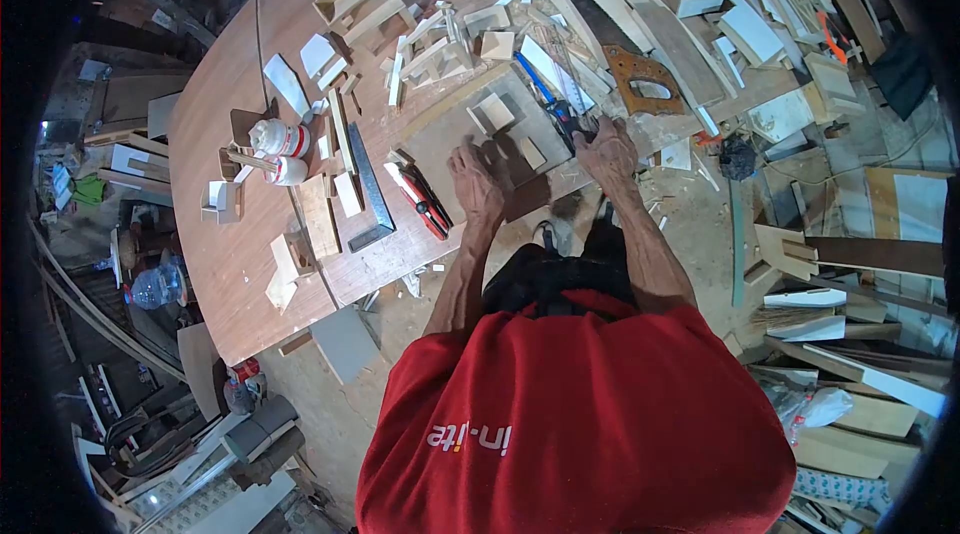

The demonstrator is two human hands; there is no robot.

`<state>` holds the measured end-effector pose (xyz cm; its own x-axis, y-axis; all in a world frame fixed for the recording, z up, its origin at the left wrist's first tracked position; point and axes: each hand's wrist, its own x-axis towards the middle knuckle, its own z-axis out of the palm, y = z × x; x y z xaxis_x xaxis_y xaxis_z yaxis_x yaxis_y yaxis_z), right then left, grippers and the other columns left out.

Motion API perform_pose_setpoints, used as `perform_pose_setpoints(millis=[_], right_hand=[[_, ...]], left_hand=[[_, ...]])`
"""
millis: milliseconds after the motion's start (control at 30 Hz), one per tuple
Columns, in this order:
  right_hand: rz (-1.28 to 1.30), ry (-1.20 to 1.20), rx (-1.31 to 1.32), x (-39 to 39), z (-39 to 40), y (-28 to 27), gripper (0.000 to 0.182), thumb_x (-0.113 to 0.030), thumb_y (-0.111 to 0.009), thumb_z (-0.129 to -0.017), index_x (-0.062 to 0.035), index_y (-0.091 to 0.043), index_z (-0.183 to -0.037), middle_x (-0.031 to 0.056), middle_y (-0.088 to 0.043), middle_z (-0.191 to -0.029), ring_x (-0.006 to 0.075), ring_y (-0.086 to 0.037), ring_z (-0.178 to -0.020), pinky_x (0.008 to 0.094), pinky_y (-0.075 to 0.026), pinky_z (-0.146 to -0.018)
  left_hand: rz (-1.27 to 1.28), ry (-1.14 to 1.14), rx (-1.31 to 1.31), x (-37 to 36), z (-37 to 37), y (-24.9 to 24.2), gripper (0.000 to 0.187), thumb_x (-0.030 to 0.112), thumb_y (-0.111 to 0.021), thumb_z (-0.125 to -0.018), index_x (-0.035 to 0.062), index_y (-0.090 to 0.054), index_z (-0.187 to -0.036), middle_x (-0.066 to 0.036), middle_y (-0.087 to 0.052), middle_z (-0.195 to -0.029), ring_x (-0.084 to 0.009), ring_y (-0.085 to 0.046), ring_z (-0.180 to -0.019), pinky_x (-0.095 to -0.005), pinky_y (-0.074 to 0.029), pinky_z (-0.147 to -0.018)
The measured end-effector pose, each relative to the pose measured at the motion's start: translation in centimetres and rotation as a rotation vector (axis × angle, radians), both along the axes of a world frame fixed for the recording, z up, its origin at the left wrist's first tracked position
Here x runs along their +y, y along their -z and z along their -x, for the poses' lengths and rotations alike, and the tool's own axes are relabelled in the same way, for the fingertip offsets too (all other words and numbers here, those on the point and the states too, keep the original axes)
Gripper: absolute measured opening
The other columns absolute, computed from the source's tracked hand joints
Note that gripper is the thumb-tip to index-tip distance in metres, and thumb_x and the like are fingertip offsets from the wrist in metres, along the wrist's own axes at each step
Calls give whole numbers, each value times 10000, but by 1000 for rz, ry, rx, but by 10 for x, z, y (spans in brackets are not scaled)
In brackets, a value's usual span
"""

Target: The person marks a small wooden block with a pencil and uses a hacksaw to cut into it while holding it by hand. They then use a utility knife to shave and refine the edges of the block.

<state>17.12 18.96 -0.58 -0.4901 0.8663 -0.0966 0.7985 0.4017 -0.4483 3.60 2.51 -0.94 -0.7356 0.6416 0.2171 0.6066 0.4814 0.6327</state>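
Note:
My left hand rests with its fingers apart on a flat board near the table's front edge. Just beyond its fingertips a small wooden piece stands on the board, with a small wood block to its right. At the board's right side, my right hand has its fingers bent round the black end of a blue and black tool. The fingertips are partly hidden there. A red and black tool lies left of my left hand.
A handsaw lies beyond my right hand. On the table's left are white glue bottles, a metal-edged strip and wood pieces. Small wooden frames stand at the back. Offcuts are piled at the right.

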Motion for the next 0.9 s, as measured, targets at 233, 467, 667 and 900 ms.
perform_pose_setpoints(millis=[233, 467, 667, 900], right_hand=[[152, 105, 130, 11, -2, 5, 379, -294, -636, -808, 16, -589, -1020, 227, -659, -906, 368, -644, -913, 442, -497, -811], [394, 157, 541, 12, -28, 10, 201, -159, -658, -818, 18, -604, -897, 88, -609, -787, 163, -539, -704, 323, -460, -681], [499, 243, 690, -8, -43, -20, 194, -132, -665, -824, 26, -607, -921, 65, -606, -814, 133, -549, -763, 295, -457, -704], [479, 248, 780, -15, -60, 1, 148, -113, -654, -844, 8, -619, -922, 39, -606, -826, 122, -549, -789, 285, -452, -733]], left_hand=[[-94, 79, -14, 9, 24, -7, 1011, 158, -794, -632, -55, -187, -1412, -266, -356, -1330, -425, -375, -1213, -479, -256, -1085], [-178, 210, -227, 13, 52, -2, 1085, 106, -806, -599, -42, -130, -1435, -276, -331, -1377, -443, -279, -1312, -455, -264, -1107], [187, 251, 16, 31, 58, -29, 1074, 218, -786, -658, 18, -105, -1464, -203, -345, -1405, -392, -260, -1351, -658, -187, -1067], [373, 259, 52, 45, 65, -29, 1073, 281, -757, -681, 51, -77, -1479, -162, -474, -1297, -366, -373, -1291, -756, -110, -1016]])
